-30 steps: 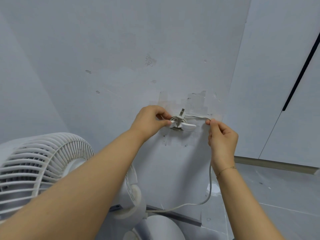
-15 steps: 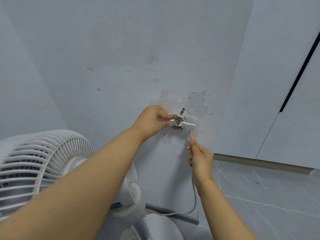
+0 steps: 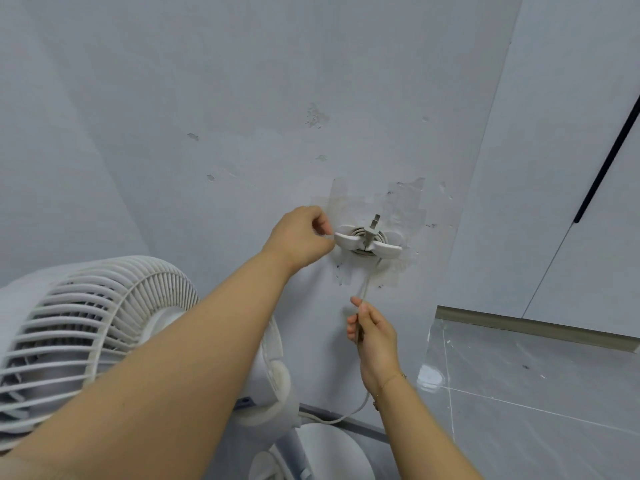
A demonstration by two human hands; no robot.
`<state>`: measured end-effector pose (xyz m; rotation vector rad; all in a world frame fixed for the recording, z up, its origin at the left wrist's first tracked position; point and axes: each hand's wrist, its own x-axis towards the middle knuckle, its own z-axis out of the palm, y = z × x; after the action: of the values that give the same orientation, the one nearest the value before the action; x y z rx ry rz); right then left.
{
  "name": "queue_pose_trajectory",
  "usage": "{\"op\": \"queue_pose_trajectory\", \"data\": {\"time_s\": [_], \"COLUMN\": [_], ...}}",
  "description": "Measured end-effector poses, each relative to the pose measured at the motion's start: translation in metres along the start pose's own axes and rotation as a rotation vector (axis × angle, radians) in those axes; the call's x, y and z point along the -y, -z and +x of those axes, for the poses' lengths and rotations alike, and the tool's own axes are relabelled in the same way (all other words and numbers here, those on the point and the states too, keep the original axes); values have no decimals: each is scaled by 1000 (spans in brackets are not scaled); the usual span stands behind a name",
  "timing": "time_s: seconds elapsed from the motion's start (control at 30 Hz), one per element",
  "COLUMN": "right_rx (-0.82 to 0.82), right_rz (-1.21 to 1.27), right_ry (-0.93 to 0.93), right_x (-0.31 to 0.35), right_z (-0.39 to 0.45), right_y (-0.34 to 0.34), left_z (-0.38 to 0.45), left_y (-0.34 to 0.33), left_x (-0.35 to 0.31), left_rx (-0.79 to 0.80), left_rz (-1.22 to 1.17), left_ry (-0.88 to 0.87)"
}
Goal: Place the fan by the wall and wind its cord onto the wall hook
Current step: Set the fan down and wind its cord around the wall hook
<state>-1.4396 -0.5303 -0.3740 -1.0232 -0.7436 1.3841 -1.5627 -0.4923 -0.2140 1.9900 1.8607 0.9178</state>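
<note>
White fan [image 3: 86, 327] stands by wall, near left | cord [image 3: 364, 289] runs straight down from hook [image 3: 367, 241] into right hand [image 3: 372, 336], fingers pinching it | left hand [image 3: 303, 239] grips hook's left wing, nearer.

White plastic wall hook [image 3: 367, 241] with two flat wings, fixed on grey painted wall [image 3: 242, 98] over patches of old tape. Thin white cord [image 3: 363, 289] wound in several turns behind the wings, with the plug prongs pointing up above the middle. Left hand [image 3: 301, 239] at the left wing, fingers curled, fingertips touching its end. Right hand [image 3: 372, 336] lower, pinching the cord that comes down from the hook. Below this hand, same cord curving down to the round-grilled white plastic fan [image 3: 86, 334], standing close to the wall at lower left. Thin gold bracelet [image 3: 393, 380] on right wrist.
</note>
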Motion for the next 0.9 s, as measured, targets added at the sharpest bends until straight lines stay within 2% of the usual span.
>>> {"op": "queue_pose_trajectory", "data": {"time_s": [0.13, 0.3, 0.4, 0.7, 0.8, 0.9], "right_rx": [50, 131, 207, 253, 297, 356], "right_rz": [-261, -606, -712, -770, -823, -893], "right_ry": [51, 244, 317, 333, 294, 244], "right_x": [10, 24, 33, 43, 44, 47], "right_z": [-1, 2, 1, -10, -13, -13], "right_y": [-6, -11, -16, -17, -11, -3], "left_z": [1, 1, 0, -2, 0, 3], "left_y": [-5, -14, -16, -16, -16, -12], "left_x": [6, 1, 1, -3, 0, 5], "left_rx": [144, 331, 429, 529, 514, 473], "left_rz": [63, 15, -40, 6, 15, -84], "left_ry": [113, 91, 88, 118, 148, 209]}}
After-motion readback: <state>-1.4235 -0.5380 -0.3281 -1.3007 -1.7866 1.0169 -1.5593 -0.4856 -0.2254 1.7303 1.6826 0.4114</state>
